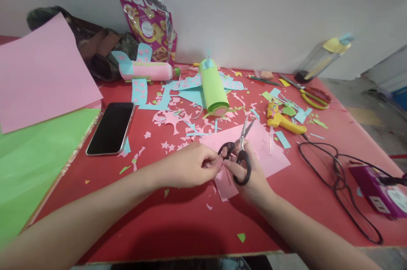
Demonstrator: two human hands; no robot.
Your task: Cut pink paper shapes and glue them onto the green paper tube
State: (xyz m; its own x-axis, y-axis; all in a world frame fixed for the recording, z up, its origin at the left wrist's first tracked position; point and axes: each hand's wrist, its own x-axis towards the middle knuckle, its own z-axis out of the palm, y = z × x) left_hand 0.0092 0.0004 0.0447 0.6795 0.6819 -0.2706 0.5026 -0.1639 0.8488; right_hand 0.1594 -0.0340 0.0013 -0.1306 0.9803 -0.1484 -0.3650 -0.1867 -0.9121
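Note:
My right hand point(254, 176) holds a pair of scissors point(244, 143) with black handles, its blades parted and pointing away from me. My left hand point(193, 166) is closed in a pinch, its fingertips meeting my right fingertips just left of the scissors. Whatever is pinched there is too small to make out. Beneath both hands lies a pink paper sheet point(273, 151), with a smaller pink piece point(226, 187) nearer me. Pink paper stars point(171, 147) and cut-out scraps point(174, 119) are scattered to the left and beyond.
A green paper-wrapped tube point(213, 85) with blue wings and a pink bottle plane point(148, 70) stand farther back. At right are a yellow glue gun point(284, 122), its cable, pliers point(313, 94) and a purple power strip point(378, 191). At left: a phone point(111, 128) and paper sheets point(47, 79).

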